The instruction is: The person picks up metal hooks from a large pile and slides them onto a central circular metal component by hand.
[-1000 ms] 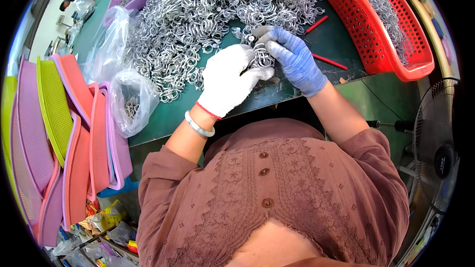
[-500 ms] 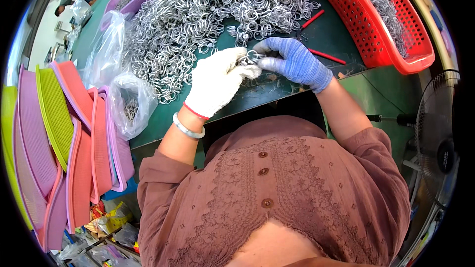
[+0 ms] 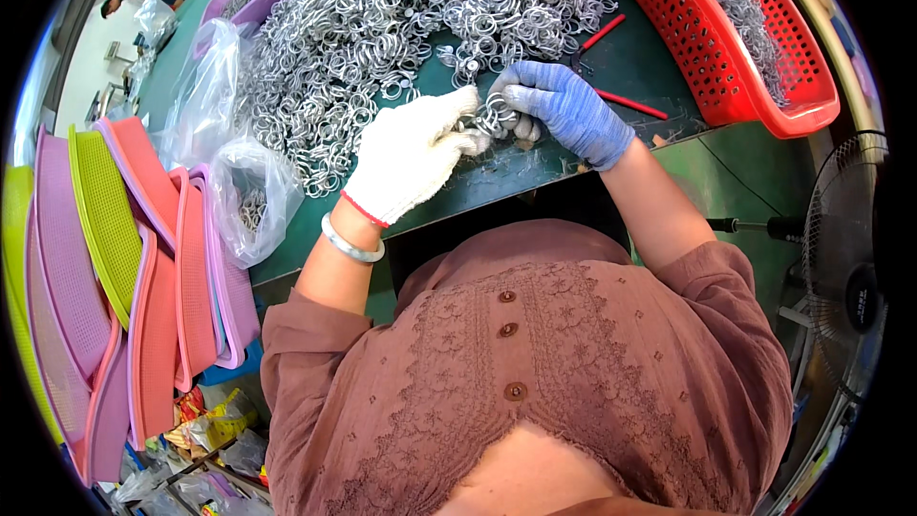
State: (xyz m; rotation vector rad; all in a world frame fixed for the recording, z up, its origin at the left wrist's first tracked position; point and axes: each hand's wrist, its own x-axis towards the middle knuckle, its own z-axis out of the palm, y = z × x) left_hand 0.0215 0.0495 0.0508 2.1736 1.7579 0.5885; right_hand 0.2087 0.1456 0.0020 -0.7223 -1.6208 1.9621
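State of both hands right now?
White-gloved left hand: closed, holding a small cluster of round silver metal rings.
Blue-gloved right hand: closed on the same cluster.

We get bright, fairly even light; exact source we can't pin down. Metal rings (image 3: 373, 48) glint, clear bag (image 3: 274, 229) throws glare. Deep shadow sits under green table (image 3: 306, 241) edge. Pale background (image 3: 81, 76) upper left looks washed out. Fisheye bends stacked baskets (image 3: 107, 229) and red basket (image 3: 697, 38) near rim; corners black, bluish fringe left. Held rings (image 3: 494, 118) too small for us to resolve cleanly.
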